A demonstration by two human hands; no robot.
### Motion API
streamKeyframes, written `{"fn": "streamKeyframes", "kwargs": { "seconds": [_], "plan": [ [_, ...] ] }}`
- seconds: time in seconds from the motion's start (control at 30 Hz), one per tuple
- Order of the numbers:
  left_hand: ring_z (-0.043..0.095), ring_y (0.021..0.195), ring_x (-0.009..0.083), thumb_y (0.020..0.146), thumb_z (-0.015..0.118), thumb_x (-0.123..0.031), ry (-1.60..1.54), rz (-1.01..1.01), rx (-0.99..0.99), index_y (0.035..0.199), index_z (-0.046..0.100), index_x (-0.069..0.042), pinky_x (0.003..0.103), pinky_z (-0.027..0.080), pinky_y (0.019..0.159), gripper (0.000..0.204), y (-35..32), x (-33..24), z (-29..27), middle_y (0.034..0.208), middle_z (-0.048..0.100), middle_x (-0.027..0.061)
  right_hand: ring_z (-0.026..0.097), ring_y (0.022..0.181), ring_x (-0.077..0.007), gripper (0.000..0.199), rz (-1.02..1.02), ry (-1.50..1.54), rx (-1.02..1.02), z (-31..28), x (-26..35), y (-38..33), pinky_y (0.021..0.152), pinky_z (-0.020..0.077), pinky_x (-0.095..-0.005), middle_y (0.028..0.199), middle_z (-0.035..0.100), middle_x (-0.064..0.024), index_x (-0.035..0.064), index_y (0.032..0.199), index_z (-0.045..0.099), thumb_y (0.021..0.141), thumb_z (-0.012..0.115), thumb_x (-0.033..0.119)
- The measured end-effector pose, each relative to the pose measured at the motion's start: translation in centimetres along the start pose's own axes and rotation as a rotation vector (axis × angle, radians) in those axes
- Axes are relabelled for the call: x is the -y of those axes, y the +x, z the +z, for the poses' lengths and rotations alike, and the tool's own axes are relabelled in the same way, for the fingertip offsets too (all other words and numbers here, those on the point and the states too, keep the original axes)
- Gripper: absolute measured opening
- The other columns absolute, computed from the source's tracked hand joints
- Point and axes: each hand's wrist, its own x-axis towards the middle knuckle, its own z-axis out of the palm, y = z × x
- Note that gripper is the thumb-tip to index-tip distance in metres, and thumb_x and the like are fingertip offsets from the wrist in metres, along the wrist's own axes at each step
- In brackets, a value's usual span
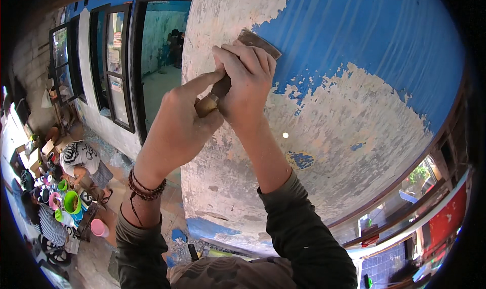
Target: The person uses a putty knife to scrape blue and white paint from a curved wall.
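Observation:
A paint scraper (258, 42) with a wide, worn metal blade lies tilted against the wall (349, 162), at the edge of the blue paint (354, 41). My right hand (247, 84) is closed over the scraper's neck, fingers bent just behind the blade. Lower down, my left hand (187, 122) holds the handle end, its thumb stretched toward the right hand. The handle's butt shows between the two hands; the rest of the grip is hidden. Bare, patchy plaster surrounds the blue area, with a small blue patch (301, 160) left below.
At left are a dark-framed doorway (139, 61) and open windows (117, 66). Two people, one bending (83, 160) and one in stripes (50, 223), are by a green basin (72, 202) and a pink bucket (99, 227). Paint flakes (178, 235) litter the floor below.

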Motion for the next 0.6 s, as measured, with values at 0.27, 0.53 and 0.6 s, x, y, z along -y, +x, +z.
{"fn": "streamKeyframes", "kwargs": {
  "seconds": [0.27,0.53,0.6],
  "plan": [
    [0.041,0.056,0.0103,0.072,0.057,0.004,0.008,-0.005,-0.039,0.124,0.053,0.007,0.027,0.041,0.053,0.053,-0.2,0.8,0.6,0.062,0.046,0.0116,0.059,0.090,-0.0256,0.029,-0.023,0.024,0.053,-0.5,-0.2,-0.3,0.083,0.0404,-0.0379,0.095,0.065,-0.0023,0.0113,0.093,0.071,0.066,0.066,0.002],
    [0.042,0.058,0.0096,0.072,0.057,0.004,0.022,-0.014,-0.046,0.124,0.054,0.007,0.028,0.042,0.054,0.051,-0.9,1.0,1.0,0.063,0.047,0.0133,0.057,0.092,-0.0272,0.030,-0.030,0.071,0.094,-0.9,0.0,-1.0,0.084,0.0392,-0.0382,0.097,0.064,-0.0031,0.0096,0.094,0.069,0.065,0.065,0.003],
    [0.043,0.057,0.0100,0.073,0.057,0.004,0.004,0.021,-0.086,0.124,0.054,0.007,0.027,0.042,0.054,0.051,0.0,0.9,0.7,0.062,0.048,0.0136,0.056,0.091,-0.0271,0.031,-0.041,0.066,0.087,-0.5,-0.3,0.2,0.083,0.0391,-0.0381,0.097,0.064,-0.0030,0.0090,0.094,0.069,0.064,0.065,0.002]
  ]
}}
